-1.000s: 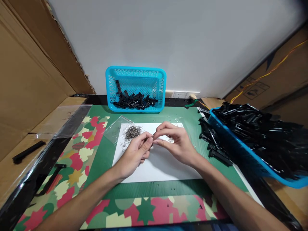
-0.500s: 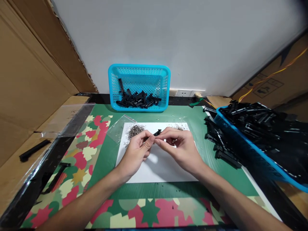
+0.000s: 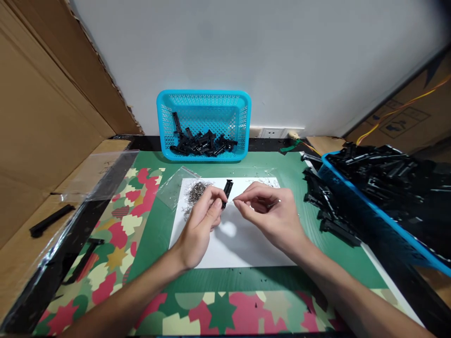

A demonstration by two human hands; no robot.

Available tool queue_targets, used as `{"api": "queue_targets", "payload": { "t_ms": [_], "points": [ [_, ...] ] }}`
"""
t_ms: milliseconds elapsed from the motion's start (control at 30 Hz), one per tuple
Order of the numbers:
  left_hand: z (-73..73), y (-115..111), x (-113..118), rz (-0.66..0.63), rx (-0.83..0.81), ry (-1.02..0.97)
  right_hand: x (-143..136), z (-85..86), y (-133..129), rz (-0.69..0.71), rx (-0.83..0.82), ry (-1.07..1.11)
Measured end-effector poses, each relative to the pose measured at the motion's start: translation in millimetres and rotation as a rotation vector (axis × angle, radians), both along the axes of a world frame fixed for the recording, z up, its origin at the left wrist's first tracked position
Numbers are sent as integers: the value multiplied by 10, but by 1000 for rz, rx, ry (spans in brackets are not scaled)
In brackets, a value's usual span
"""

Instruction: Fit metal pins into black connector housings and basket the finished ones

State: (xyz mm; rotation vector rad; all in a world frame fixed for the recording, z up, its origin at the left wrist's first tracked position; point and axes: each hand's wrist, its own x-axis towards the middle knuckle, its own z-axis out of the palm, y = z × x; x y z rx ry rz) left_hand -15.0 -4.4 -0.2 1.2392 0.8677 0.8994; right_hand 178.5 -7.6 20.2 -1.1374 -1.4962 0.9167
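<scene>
Over the white sheet (image 3: 243,244), my left hand (image 3: 206,218) pinches a small black plastic part (image 3: 228,188), which points up and away from the fingers. My right hand (image 3: 266,206) is just right of it, thumb and forefinger pressed together; whatever is between those fingertips is too small to make out. A thin shiny piece shows by its curled fingers. The two hands are slightly apart. A pile of tiny metal pieces (image 3: 197,191) lies at the sheet's upper left, and more small metal pieces (image 3: 262,182) are at its upper right, partly behind my right hand.
A blue basket (image 3: 204,157) with black parts stands against the wall. Another blue basket (image 3: 384,225), heaped with black parts, is at the right, with loose black parts (image 3: 329,211) beside it. A clear bag (image 3: 176,188) and a black bar (image 3: 52,220) lie at the left.
My right hand has moved right, away from the fingertips of my left hand. The black part now stands more upright and shows more of its length. The view has shifted slightly.
</scene>
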Motion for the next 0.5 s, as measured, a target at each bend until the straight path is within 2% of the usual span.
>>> {"api": "queue_targets", "payload": {
  "t_ms": [133, 333, 400, 500],
  "points": [
    [-8, -57, -18, 5, -41, -88, -42, 2, -54, -34, 173, -85],
    [4, -134, -11, 35, 62, -178, -54, -41, -105, 79, 485, -190],
    [-9, -148, -1, 46, 130, -189, -50, -33, -109, 111, 519, -216],
    [-49, -165, -3, 66, 227, -157, -47, 4, -112, 117, 486, -217]
  ]
}}
